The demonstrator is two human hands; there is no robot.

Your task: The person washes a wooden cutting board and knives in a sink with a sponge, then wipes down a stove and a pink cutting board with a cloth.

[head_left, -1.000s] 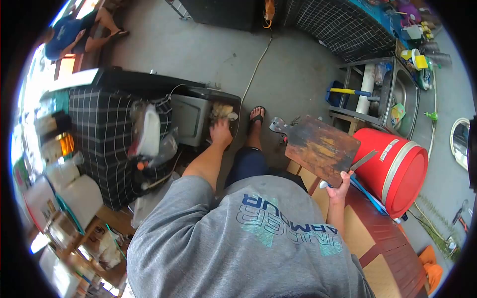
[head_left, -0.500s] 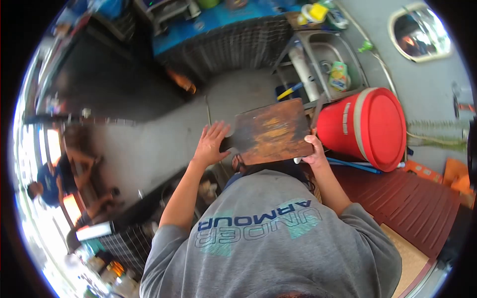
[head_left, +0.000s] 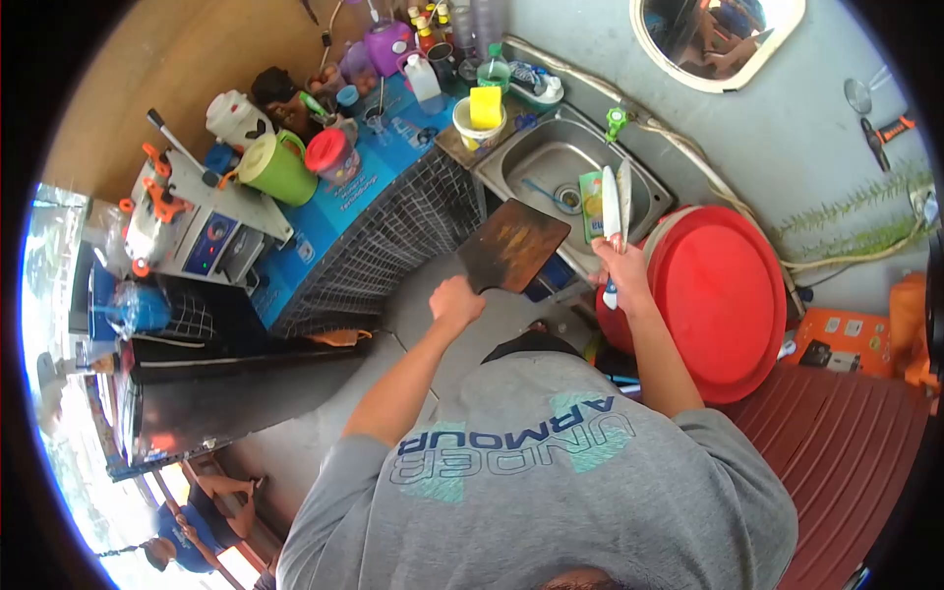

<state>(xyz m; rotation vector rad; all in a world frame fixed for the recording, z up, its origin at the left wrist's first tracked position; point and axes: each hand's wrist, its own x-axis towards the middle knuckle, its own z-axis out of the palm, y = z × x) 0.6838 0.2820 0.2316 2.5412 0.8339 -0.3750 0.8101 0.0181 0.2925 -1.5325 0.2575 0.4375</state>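
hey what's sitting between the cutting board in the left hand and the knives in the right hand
In the head view, a green carton stands between the wooden cutting board and the knives, at the edge of the steel sink behind them.

Worn wooden cutting board (head_left: 513,244), shiny metal sink (head_left: 551,162)

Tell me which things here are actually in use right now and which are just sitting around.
In use:
- wooden cutting board, held by the left hand
- knives, held by the right hand

Sitting around:
- sink
- red cooler
- green pitcher
- yellow sponge
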